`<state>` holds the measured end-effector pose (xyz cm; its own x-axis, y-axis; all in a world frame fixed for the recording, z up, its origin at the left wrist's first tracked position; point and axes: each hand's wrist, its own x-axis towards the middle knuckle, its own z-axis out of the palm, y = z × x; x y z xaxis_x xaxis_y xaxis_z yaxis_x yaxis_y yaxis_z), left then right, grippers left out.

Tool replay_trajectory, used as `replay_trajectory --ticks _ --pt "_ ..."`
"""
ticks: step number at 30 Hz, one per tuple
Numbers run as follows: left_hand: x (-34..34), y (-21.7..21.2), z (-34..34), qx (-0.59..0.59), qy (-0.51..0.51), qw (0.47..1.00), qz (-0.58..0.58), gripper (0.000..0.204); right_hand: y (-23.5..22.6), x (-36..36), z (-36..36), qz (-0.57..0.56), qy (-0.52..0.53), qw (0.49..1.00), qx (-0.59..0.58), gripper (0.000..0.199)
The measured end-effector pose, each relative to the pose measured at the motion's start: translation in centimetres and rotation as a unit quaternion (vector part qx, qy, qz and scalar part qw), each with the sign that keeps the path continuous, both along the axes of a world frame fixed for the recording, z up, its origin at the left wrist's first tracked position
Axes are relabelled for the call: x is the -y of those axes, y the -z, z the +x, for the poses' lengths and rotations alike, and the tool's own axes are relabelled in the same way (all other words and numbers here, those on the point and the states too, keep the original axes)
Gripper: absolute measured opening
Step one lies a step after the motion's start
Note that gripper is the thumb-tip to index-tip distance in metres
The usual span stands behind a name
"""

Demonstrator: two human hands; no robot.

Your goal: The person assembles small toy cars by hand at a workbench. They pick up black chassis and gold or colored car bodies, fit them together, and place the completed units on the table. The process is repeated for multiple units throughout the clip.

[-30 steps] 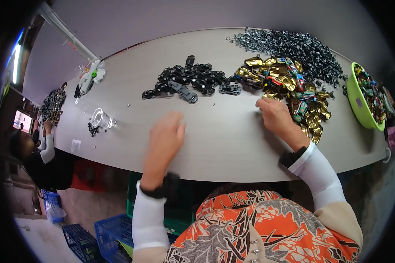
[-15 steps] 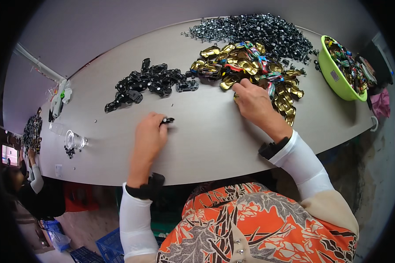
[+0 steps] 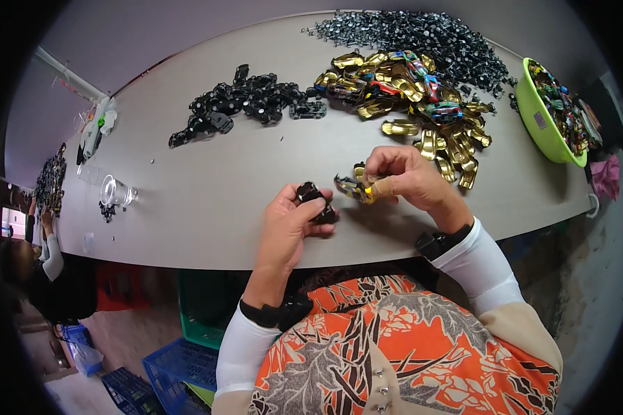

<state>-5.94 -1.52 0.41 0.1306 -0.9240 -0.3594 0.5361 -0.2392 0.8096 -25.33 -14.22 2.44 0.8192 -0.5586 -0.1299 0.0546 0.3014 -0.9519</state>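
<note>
A black toy car chassis is gripped by my left hand, thumb pressed on its top, above the near part of the table. Just right of it, my right hand pinches a toy car body with yellow and dark markings. Beside that body a gold piece also shows at the fingers, partly hidden. The two held parts are apart. Beyond my right hand lies a heap of toy car bodies, mostly gold, some red, blue and green. Farther left is a pile of black chassis.
Small wheel axles are heaped at the far edge. A lime green basin full of colourful car bodies stands at the right. A clear plastic cup lies on the left of the table. Another person works at far left.
My left hand has moved right with the chassis. My right hand has drawn back from the gold heap toward me, bringing a car body; the two hands are now closer together.
</note>
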Motion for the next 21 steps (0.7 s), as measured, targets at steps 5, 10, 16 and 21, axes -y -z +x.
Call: replay_trajectory --ticks 5,10,16,21 --pt "0.8 0.0 -1.1 0.014 0.003 1.0 -0.025 0.028 1.1 -0.5 0.1 0.081 -0.03 0.995 0.048 0.015" --pt "0.5 0.5 -1.1 0.006 -0.07 0.997 -0.024 0.025 1.5 -1.8 0.0 -0.061 0.207 0.975 -0.054 0.02" --pt "-0.8 -0.1 -3.1 0.094 -0.024 0.988 -0.119 0.023 0.7 -5.3 0.9 0.045 0.2 0.977 -0.057 0.022" --pt "-1.5 -0.5 -3.9 0.235 0.006 0.958 -0.163 0.022 1.2 -5.6 1.4 0.065 0.208 0.976 -0.009 0.025"
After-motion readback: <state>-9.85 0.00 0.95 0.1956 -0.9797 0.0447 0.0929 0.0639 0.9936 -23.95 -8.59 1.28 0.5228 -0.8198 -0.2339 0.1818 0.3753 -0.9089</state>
